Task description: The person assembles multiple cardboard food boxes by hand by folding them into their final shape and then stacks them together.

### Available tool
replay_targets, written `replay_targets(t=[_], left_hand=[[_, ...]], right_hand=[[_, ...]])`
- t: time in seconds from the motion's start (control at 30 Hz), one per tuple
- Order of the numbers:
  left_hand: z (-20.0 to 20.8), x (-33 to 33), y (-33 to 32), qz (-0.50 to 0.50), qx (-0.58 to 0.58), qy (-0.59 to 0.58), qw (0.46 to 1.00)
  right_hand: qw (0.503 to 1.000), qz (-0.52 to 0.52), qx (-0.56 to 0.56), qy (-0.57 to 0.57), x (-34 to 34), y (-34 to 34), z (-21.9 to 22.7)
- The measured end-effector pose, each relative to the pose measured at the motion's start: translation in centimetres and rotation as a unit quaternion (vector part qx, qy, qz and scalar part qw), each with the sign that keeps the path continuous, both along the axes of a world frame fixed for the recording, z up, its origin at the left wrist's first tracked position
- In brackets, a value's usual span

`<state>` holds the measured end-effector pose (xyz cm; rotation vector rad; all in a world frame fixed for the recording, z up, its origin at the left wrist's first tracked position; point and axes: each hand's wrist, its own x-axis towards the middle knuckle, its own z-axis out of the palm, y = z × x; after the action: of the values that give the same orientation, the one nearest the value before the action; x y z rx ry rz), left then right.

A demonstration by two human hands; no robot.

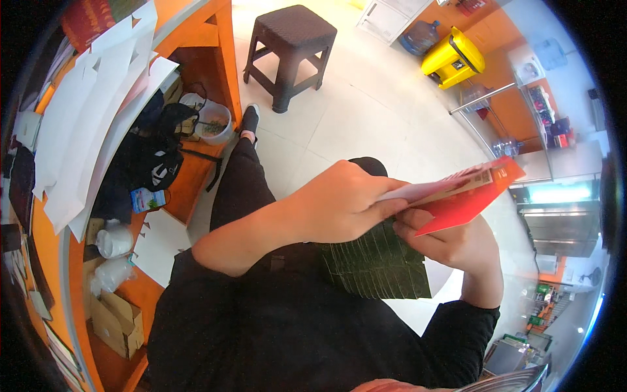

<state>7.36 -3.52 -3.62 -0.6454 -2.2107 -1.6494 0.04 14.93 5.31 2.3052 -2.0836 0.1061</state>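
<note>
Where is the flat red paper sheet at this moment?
In the head view, the flat red paper sheet is right of centre, close to the thin pinkish paper slip that the left hand pinches, and partly in front of the right hand.

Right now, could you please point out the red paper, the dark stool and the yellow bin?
Red paper (467, 206), head view: middle of its red face.
Dark stool (295, 30), head view: on its seat.
Yellow bin (448, 59), head view: on its yellow body.

We hold a flat red card (467, 204) slanting up to our right, its lower corner pointed; a pale pink paper (419, 189) lies along its upper edge.
</note>
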Motion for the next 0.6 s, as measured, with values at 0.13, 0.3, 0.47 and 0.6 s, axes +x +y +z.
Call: replay_targets(t=[0.13,0.3,0.47,0.6], left_hand=[[-1.4,-0.5,-1.2,0.025,0.031,-0.023,0.999],[-3.0,-1.4,-1.6,0.010,0.047,-0.080,0.996],[-4.1,-2.3,-1.1,-0.017,0.052,-0.083,0.995],[-6.9,-4.0,-2.7,-0.027,0.153,-0.066,0.986]], right_hand=[[0.995,0.048,-0.074,-0.039,-0.7,-0.5,-1.6],[0.989,0.059,-0.128,-0.035,-2.0,0.6,-3.5],[0.991,0.026,-0.089,-0.100,-1.8,1.1,-3.8],[0.985,-0.091,-0.053,-0.133,-2.4,1.9,-1.8]])
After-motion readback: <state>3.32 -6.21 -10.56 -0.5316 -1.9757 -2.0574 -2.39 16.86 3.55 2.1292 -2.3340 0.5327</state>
